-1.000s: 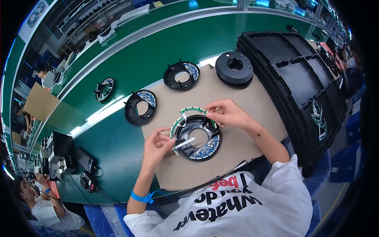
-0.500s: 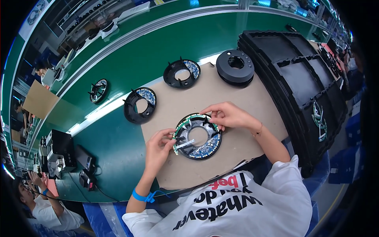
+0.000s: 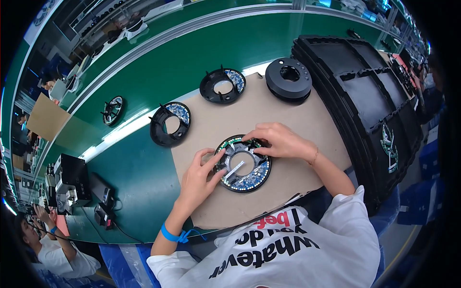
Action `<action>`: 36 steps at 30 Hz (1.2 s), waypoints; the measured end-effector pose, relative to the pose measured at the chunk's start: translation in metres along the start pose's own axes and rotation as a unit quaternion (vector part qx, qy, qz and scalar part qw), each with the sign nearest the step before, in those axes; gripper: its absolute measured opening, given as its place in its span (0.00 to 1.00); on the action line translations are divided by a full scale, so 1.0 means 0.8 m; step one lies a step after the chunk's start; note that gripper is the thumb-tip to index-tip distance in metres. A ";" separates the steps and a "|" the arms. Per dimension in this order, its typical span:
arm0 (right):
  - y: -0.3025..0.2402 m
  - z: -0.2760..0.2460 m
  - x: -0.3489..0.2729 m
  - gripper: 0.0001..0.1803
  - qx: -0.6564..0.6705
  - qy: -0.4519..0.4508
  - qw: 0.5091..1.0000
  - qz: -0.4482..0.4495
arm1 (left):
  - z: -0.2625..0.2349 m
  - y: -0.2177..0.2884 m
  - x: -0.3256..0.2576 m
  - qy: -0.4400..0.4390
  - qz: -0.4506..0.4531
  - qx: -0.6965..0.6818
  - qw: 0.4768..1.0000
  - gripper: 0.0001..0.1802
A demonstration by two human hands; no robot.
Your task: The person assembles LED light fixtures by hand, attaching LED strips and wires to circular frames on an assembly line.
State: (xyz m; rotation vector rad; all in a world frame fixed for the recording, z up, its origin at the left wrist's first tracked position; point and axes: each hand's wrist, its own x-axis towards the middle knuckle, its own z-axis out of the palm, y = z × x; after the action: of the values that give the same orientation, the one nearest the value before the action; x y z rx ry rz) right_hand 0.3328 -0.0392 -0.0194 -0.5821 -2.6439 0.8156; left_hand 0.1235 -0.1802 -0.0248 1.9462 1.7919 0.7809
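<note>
A round black ring housing (image 3: 246,189) lies on the cardboard sheet before me. It has a blue circuit board (image 3: 259,174) along its lower right and a curved green circuit board (image 3: 232,142) along its upper left rim. A white strip (image 3: 234,171) crosses the ring's inner edge at the left. My left hand (image 3: 196,175) grips the board at the left rim, index finger and thumb apart over it. My right hand (image 3: 277,141) closes its fingers on the board at the upper right rim. The fingers hide parts of that board.
Black housings with blue boards (image 3: 178,112) (image 3: 235,80) stand beyond my hands; a smaller ring part (image 3: 113,110) lies farther left. A thick dark grey round unit (image 3: 289,79) sits near stacked black trays (image 3: 331,91), which carry a loose green board (image 3: 389,149). Black boxes (image 3: 73,180) stand left; a person sits beyond.
The curved green board has gone from jutting past the left rim to lying within the ring. My left fingers have moved inward over the rim. The white strip has shifted slightly.
</note>
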 end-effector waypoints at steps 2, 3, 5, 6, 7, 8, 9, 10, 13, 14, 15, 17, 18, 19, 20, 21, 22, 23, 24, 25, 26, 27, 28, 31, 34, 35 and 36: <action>0.007 0.003 -0.001 0.19 -0.006 0.003 1.000 -0.011 | -0.002 -0.001 0.000 -0.004 0.001 0.015 1.000 0.23; 0.009 0.003 -0.001 0.18 -0.013 0.007 1.000 -0.022 | -0.003 -0.002 0.000 -0.008 0.003 0.030 1.000 0.23; 0.006 -0.002 0.001 0.18 -0.003 -0.014 1.000 -0.009 | -0.004 -0.003 0.000 -0.012 0.001 0.033 0.999 0.22; 0.006 -0.004 0.002 0.18 0.006 -0.034 0.999 0.004 | -0.005 -0.003 0.000 -0.015 -0.001 0.037 0.999 0.22; 0.010 -0.003 0.003 0.18 0.006 -0.034 0.999 0.005 | -0.005 -0.003 0.001 -0.016 -0.001 0.036 0.999 0.22; 0.017 0.000 0.005 0.18 -0.004 -0.014 0.999 -0.034 | -0.005 -0.002 0.002 -0.015 0.004 0.043 0.999 0.21; 0.021 0.001 0.006 0.18 -0.013 0.005 0.997 -0.072 | -0.005 -0.002 0.003 -0.014 0.008 0.050 0.999 0.21; 0.020 -0.001 0.008 0.18 -0.013 0.004 0.997 -0.072 | -0.005 -0.003 0.003 -0.015 0.007 0.050 0.999 0.21; 0.016 -0.004 0.013 0.18 -0.002 -0.058 0.998 -0.021 | -0.003 -0.004 0.003 -0.012 0.008 0.049 0.999 0.21; 0.017 -0.003 0.013 0.18 -0.005 -0.069 0.997 -0.019 | -0.004 -0.003 0.002 -0.016 0.003 0.055 0.998 0.21; 0.018 -0.002 0.013 0.18 -0.007 -0.080 0.997 -0.016 | -0.004 -0.002 0.001 -0.020 -0.001 0.061 0.998 0.21; 0.022 0.001 0.013 0.17 -0.022 -0.061 0.997 -0.042 | -0.005 -0.001 0.002 -0.022 -0.005 0.051 0.998 0.21; 0.023 0.001 0.012 0.17 -0.037 -0.041 0.996 -0.068 | -0.005 0.000 0.002 -0.024 -0.009 0.041 0.999 0.20; 0.023 0.002 0.013 0.17 -0.037 -0.041 0.996 -0.068 | -0.005 -0.001 0.003 -0.024 -0.010 0.041 0.999 0.20; 0.021 0.002 0.015 0.17 -0.036 -0.045 0.997 -0.058 | -0.005 -0.002 0.003 -0.025 0.004 0.059 0.998 0.20; 0.019 0.003 0.016 0.17 -0.034 -0.048 0.997 -0.047 | -0.005 -0.003 0.003 -0.027 0.017 0.078 0.996 0.20; 0.014 0.000 0.018 0.17 -0.034 -0.049 0.997 -0.048 | -0.005 -0.005 0.002 -0.026 0.015 0.078 0.996 0.20; 0.006 -0.005 0.020 0.17 -0.016 -0.092 0.996 -0.001 | -0.005 -0.008 0.001 -0.027 0.020 0.074 0.997 0.21; -0.001 -0.010 0.020 0.17 0.002 -0.133 0.990 0.046 | -0.004 -0.010 -0.001 -0.028 0.026 0.069 0.997 0.22; -0.005 -0.013 0.021 0.17 0.002 -0.135 0.990 0.045 | -0.003 -0.011 -0.001 -0.027 0.024 0.069 0.997 0.22; -0.007 -0.016 0.022 0.18 -0.005 -0.158 0.986 0.047 | -0.003 -0.012 -0.001 -0.016 -0.025 0.002 1.000 0.24; -0.008 -0.018 0.023 0.18 -0.012 -0.182 0.982 0.048 | -0.003 -0.013 0.001 -0.006 -0.075 -0.065 0.995 0.26; -0.007 -0.019 0.023 0.18 -0.013 -0.183 0.982 0.048 | -0.003 -0.021 0.003 0.000 -0.067 -0.088 0.994 0.29; -0.008 -0.018 0.029 0.19 -0.013 -0.168 0.986 -0.016 | -0.016 -0.029 0.018 -0.039 -0.033 -0.085 0.995 0.29; -0.022 -0.002 0.048 0.12 0.014 -0.088 0.992 -0.086 | -0.020 -0.041 0.036 -0.067 0.000 -0.118 0.991 0.29; -0.026 0.007 0.055 0.08 0.005 -0.085 0.985 -0.150 | -0.021 -0.046 0.043 -0.083 0.019 -0.134 0.987 0.29; -0.031 0.016 0.061 0.06 -0.003 -0.081 0.973 -0.214 | -0.022 -0.050 0.048 -0.089 0.020 -0.161 0.983 0.27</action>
State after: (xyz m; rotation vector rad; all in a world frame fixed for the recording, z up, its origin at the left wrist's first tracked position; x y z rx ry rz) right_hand 0.2780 -0.0408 -0.0064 0.0645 -2.7658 0.7439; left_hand 0.0829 -0.1396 -0.0304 1.7817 1.4282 0.8231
